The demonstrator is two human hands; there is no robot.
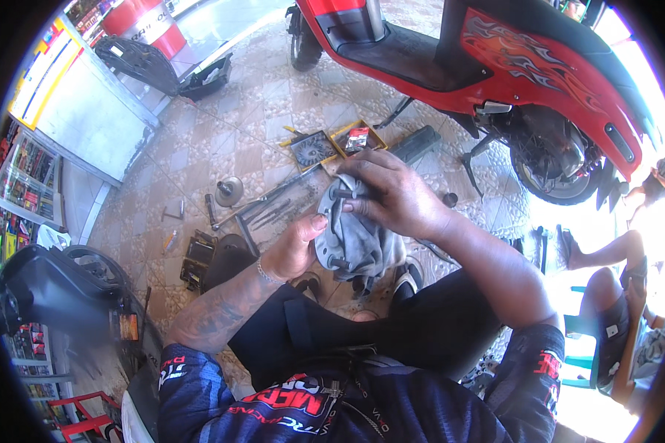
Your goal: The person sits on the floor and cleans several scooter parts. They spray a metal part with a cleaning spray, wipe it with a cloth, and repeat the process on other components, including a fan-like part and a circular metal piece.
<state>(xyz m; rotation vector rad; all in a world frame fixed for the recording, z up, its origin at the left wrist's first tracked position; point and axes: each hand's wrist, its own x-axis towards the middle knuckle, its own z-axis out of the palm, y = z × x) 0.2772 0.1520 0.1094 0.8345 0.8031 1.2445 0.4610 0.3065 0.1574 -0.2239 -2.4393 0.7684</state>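
Note:
Above my lap, my left hand (292,249) grips the edge of a round metal flange-like part (324,255) that has holes and short dark studs. Its thumb lies on the part's face; the fingers behind are hidden. Over the other side of the part hangs a crumpled grey rag (375,244). My right hand (395,193) comes in from the right and pinches the rag against the part near the upper stud. The cloth hides much of the part, so its full shape cannot be told.
A red scooter (421,70) stands on the tiled floor ahead. Nearer lie an open yellow-edged case (314,150), a metal disc on a shaft (230,191), a T-handle tool (174,211) and long rods. Black vehicle parts stand left; a seated person's leg (606,255) shows right.

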